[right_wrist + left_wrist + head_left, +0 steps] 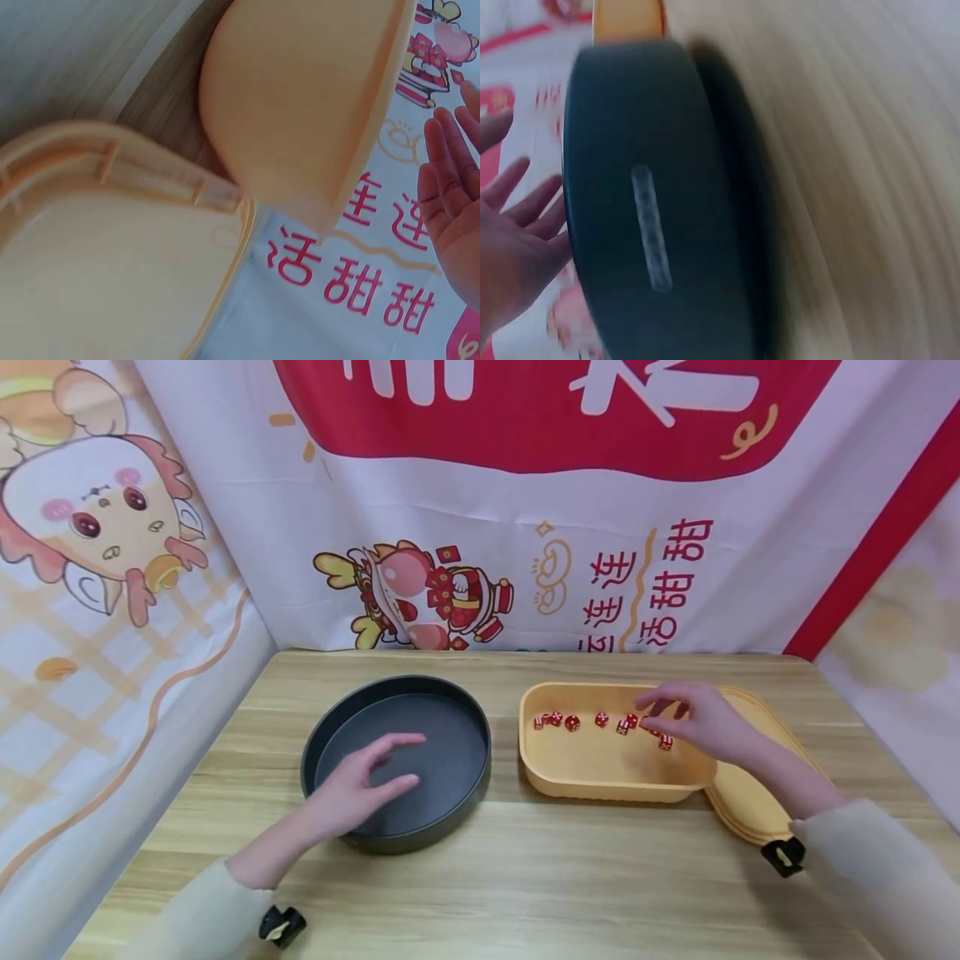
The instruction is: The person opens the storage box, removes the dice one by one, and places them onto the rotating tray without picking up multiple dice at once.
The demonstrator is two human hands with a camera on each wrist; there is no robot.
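Over the near left part of a round dark grey pan [450, 760], my left hand [348, 793] hovers with thumb and fingers spread apart, holding nothing. The pan's outer wall [649, 210] fills much of the left wrist view, and the fingers show beyond its rim. My right hand [705, 720] is above the right end of a light orange rectangular container [607, 792]. Several red dice [572, 723] with white pips lie in a loose row inside, the rightmost ones close below my fingertips. In the right wrist view the right fingers [454, 180] are nearly straight, with nothing visible in them.
A matching orange lid [750, 806] lies to the right of the container, partly under my right forearm. All stand on a wood-grain table [540, 877]. A printed cloth [480, 510] hangs along the table's back edge, with more cloth at both sides.
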